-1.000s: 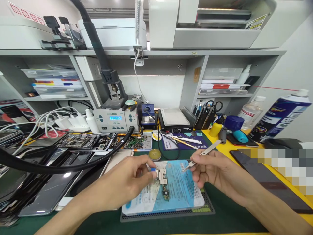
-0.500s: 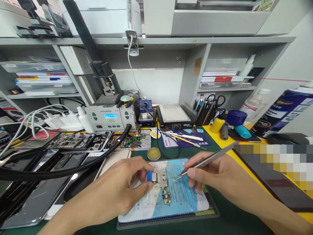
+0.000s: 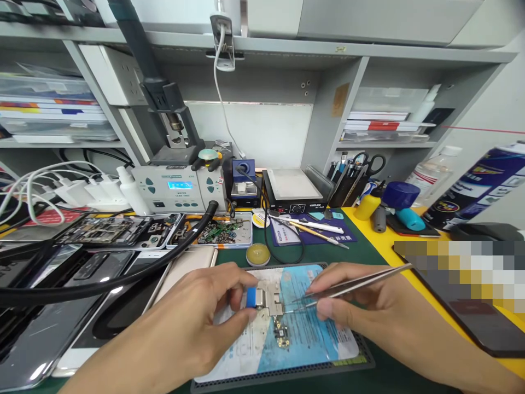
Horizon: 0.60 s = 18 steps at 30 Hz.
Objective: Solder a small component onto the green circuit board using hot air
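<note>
Between the hands, the left hand pinches a blue-tabbed metal part; steady it while the right hand, pinching tweezers, guides their parted tips gently.

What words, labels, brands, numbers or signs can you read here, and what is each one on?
"LEAD FREE", faintly, on the grey station.
Too small or blurred to read: the word above that, the lit display, and the print on the blue-and-white pad, hot plate, purple mat, spray can and clear bottle.
No readable text shows on the metal part or the tweezers.
</note>
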Each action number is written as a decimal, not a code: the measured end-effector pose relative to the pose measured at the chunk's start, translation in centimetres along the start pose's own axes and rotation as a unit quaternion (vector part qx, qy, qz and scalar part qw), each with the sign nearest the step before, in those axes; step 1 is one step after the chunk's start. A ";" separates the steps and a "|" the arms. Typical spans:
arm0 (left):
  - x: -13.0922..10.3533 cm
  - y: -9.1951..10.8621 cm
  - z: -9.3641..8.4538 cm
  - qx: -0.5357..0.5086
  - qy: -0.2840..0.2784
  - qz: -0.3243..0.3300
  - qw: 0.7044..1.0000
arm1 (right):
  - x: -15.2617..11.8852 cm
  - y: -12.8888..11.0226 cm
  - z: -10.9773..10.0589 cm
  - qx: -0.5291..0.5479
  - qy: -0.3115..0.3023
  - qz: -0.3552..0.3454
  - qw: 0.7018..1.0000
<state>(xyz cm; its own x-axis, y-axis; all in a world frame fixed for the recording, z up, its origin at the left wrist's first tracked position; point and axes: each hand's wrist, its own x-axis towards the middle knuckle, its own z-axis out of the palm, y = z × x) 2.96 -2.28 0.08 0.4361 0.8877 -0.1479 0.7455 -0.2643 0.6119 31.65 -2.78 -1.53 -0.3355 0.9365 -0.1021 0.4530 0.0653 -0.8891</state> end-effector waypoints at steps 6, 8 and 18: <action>-0.1 -0.6 0.4 0.011 0.005 0.010 1.000 | 0.0 -0.1 0.1 -0.005 0.006 0.005 1.000; -0.2 -1.1 0.7 0.006 0.013 0.016 1.000 | 0.0 -0.1 0.2 -0.016 0.008 0.005 1.000; 0.1 -0.9 0.8 0.006 0.044 0.044 0.998 | -0.1 -0.1 0.1 -0.020 -0.002 -0.004 1.000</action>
<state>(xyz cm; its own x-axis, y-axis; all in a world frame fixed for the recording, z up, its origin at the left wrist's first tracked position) 2.77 -2.23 -1.13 0.4539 0.8907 -0.0242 0.7124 -0.3464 0.6103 31.53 -2.92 -1.46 -0.3419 0.9348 -0.0964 0.4831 0.0868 -0.8713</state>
